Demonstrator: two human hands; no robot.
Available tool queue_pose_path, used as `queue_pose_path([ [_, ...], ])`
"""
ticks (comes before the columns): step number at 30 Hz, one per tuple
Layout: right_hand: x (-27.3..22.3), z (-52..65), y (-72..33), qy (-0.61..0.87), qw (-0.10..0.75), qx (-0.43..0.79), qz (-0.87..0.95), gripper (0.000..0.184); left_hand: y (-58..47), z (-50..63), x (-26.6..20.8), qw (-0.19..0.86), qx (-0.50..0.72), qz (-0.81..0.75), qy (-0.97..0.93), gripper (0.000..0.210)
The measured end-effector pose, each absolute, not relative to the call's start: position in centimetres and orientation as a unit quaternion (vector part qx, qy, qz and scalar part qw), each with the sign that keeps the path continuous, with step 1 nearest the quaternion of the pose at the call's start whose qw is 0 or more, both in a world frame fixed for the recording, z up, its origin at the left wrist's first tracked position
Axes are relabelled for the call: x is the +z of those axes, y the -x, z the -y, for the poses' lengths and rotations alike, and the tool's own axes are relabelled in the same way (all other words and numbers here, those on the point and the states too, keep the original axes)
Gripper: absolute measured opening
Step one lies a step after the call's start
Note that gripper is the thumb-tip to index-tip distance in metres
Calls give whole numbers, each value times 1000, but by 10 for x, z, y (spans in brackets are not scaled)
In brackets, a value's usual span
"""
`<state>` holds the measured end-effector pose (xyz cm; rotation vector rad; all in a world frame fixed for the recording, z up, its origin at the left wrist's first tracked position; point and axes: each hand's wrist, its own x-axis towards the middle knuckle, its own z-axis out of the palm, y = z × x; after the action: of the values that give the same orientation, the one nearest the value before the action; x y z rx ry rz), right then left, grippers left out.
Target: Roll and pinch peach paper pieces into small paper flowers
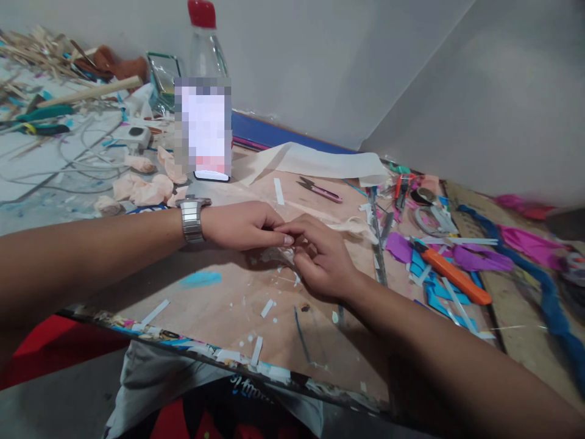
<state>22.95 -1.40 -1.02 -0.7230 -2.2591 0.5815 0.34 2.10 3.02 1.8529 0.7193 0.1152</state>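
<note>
Grey wall (292, 73) backs a cluttered tabletop (196, 311), with a phone (208, 134) standing upright toward its far side. Right behind the phone rises a red-capped bottle (208, 52), which probably serves as its prop, keeping the lit screen turned toward the person. Nearer the person than the phone and to its right, the two hands meet low over the bare board, perhaps so that small work has a steady base beneath it. A thin pale scrap (278, 255) shows there, just under the fingers. The left hand (249, 225) lies palm down with its thumb and fingers drawn narrow; the right hand (324, 253) curls in, its fingertips meeting the left thumb. Whether either truly grips the scrap I cannot tell, as the fingers hide it. Right of the phone, small snips (320, 189) lie within easy reach, below a white sheet (315, 161). Much farther right, an orange cutter (452, 271) rests on blue scraps, apparently set aside from the working spot. Crumpled peach pieces (144, 188) sit just left of the phone.
</note>
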Motion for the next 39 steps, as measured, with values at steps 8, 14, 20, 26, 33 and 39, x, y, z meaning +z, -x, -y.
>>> queue_pose_path([
  [8, -11, 13, -229, 273, 352, 208, 871, 46, -3, -20, 30, 555, 47, -307, -772, 47],
  [14, -10, 12, -229, 280, 342, 212, 872, 37, -4, -22, 29, 543, 42, -299, -783, 47],
  [20, -7, 15, -228, 270, 315, 138, 899, 38, -4, -22, 28, 525, 53, -292, -798, 46],
  [26, -6, 15, -230, 260, 301, 139, 907, 38, -2, -22, 27, 557, 45, -302, -772, 48],
  [33, -4, 17, -231, 256, 296, 146, 909, 42, -2, -22, 26, 567, 50, -303, -765, 46],
  [39, -5, 19, -230, 262, 300, 103, 912, 38, -2, -23, 26, 582, 72, -261, -767, 41],
])
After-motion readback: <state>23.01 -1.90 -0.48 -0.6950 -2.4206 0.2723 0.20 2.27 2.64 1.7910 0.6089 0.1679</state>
